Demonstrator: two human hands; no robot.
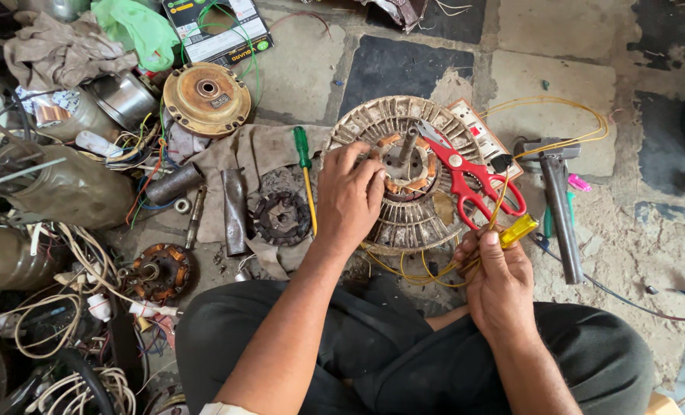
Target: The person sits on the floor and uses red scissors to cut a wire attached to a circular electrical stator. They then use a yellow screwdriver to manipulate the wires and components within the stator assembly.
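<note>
My left hand (348, 196) presses spread fingers on the fan motor (412, 173) at 9 o'clock; right hand (496, 280) pinches yellow wires (504, 192), possibly the yellow-handled tool (518, 230) too.

- There is one view only, from a camera on the person's head.
- It looks almost straight down, over the crossed legs, at the tiled floor (558, 84).
- It is near: both forearms enter from the lower edge and fill much of the picture.
- The round motor part (412, 223) lies about in the centre.
</note>
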